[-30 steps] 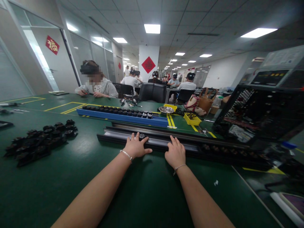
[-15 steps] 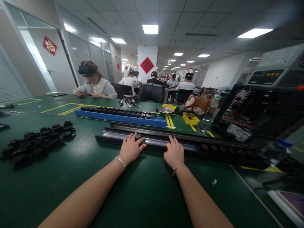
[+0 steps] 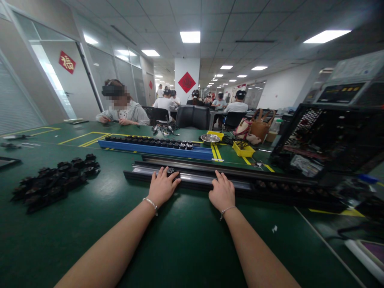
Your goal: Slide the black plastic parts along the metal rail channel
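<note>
My left hand lies over the near wall of a long black channel rail, its fingers spread and reaching inside. A small black part sits in the rail by its index finger and thumb; whether it is gripped is hard to see. Farther right, my right hand rests on the same rail with fingers stretched forward and apart, holding nothing visible. Several dark parts fill the rail's right end. Behind it runs a second dark rail.
To the left lies a pile of black parts. A blue rail holding black parts stands beyond, near a metal bowl and a yellow tray. An opened computer case is at right. A co-worker sits across the table.
My left hand and the small black part have shifted slightly left along the rail. My right hand stays at nearly the same place on it. The whole view has turned a little left.
</note>
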`<act>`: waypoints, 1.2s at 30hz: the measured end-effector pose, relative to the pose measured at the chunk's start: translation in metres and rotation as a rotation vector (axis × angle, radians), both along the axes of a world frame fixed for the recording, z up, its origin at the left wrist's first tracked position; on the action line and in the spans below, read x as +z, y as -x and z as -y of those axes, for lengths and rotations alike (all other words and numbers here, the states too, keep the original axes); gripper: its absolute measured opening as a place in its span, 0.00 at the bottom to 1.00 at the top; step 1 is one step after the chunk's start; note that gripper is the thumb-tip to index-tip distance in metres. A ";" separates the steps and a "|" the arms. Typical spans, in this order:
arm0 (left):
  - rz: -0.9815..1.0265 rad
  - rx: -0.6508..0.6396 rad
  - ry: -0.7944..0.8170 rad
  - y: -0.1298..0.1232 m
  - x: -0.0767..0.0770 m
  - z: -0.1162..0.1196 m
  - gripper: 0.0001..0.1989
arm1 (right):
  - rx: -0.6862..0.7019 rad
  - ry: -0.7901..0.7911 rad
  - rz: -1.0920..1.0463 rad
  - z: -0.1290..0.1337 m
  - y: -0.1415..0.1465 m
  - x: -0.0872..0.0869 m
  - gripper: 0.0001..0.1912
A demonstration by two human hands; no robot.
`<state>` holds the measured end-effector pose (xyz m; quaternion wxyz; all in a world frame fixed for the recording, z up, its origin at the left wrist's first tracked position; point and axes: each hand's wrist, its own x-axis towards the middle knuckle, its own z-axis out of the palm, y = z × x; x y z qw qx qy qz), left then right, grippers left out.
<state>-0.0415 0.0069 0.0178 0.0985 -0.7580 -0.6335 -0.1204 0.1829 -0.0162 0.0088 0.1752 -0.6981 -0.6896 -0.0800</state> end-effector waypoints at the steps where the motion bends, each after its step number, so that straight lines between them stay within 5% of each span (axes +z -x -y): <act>1: -0.002 0.007 0.003 0.001 0.000 0.000 0.25 | 0.000 0.001 0.001 0.000 0.000 0.000 0.15; 36: -0.001 0.106 -0.091 0.011 -0.004 -0.006 0.24 | 0.002 -0.006 0.013 -0.001 -0.001 -0.001 0.15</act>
